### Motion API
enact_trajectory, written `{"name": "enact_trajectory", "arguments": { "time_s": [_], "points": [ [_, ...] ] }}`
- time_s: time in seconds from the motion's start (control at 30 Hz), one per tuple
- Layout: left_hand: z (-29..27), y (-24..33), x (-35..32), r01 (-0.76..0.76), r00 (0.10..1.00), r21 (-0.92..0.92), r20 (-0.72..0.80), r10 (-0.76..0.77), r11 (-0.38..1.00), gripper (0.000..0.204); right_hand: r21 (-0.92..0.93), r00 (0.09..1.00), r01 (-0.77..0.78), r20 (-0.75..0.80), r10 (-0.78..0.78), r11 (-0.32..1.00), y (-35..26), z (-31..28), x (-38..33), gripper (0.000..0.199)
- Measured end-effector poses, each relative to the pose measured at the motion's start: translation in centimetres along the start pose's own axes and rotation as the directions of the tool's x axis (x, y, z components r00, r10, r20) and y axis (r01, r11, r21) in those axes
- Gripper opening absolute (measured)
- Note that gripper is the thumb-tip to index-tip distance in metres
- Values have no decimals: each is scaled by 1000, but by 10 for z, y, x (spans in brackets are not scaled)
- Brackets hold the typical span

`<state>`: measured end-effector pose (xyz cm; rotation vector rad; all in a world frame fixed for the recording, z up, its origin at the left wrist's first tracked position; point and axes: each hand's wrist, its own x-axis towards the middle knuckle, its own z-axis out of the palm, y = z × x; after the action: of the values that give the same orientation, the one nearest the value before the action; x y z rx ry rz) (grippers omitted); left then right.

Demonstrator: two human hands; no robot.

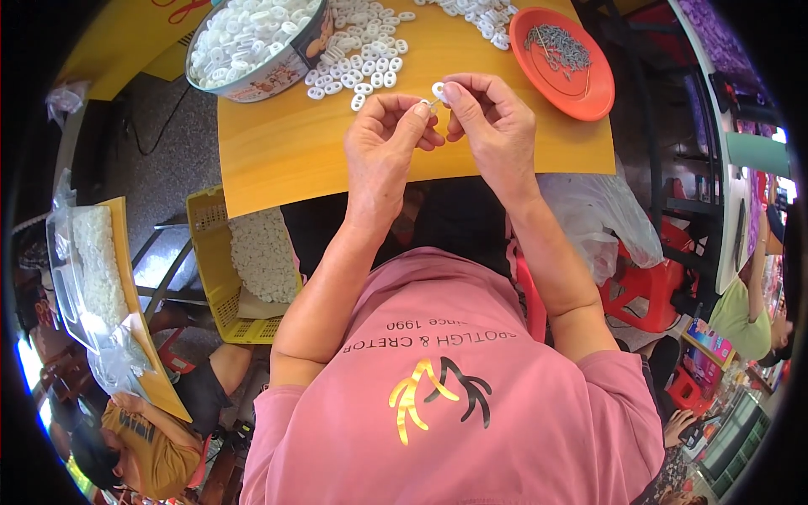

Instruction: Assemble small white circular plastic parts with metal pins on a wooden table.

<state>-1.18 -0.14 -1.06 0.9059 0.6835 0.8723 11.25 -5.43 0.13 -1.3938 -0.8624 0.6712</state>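
Observation:
Above the near part of the yellow-brown table (286, 160), both my hands meet at the fingertips. My right hand (495, 126) pinches a small white oval plastic piece (438, 89) with holes in it. My left hand (385, 147) is closed, thumb against index finger, on a thin small metal piece (433, 104) that points toward the white one. The fingertips partly cover both, so whether they touch I cannot tell. Many loose white two-holed pieces (367, 67) lie on the table beyond my left hand. An orange-red plate (589, 103) of small grey metal parts (562, 49) stands at the right.
A round tin (268, 87) heaped with white pieces stands at the table's left edge. Below it is a yellow plastic crate (210, 278) holding more. Clear plastic bags (602, 219) hang at right near a red stool (644, 290). Another person (151, 438) sits at lower left.

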Motion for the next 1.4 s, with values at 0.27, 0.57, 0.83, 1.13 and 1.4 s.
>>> {"name": "enact_trajectory", "arguments": {
  "time_s": [0.27, 0.57, 0.83, 1.13, 1.4],
  "points": [
    [-1, 1, 1, 1, 1000, 22, -28, -1, 1000, 14, -2, 1000, -22, -5, 22, 1000, 1, -2, 1, 17],
    [2, 4, 1, -16, 999, 59, -28, 18, 998, 14, -7, 1000, -4, 2, 4, 1000, 1, -4, 0, 17],
    [1, 3, 2, -29, 999, 119, -35, 33, 992, 14, -139, 996, 89, 14, -88, 986, 1, -2, -3, 14],
    [0, 6, 4, -32, 999, 70, 3, 32, 997, 15, -87, 993, 109, 43, -106, 990, 3, -2, -3, 12],
    [0, 5, 5, -62, 998, 127, -3, 63, 990, 14, -10, 997, 53, 52, -53, 999, 0, -2, -1, 12]
  ]
}}
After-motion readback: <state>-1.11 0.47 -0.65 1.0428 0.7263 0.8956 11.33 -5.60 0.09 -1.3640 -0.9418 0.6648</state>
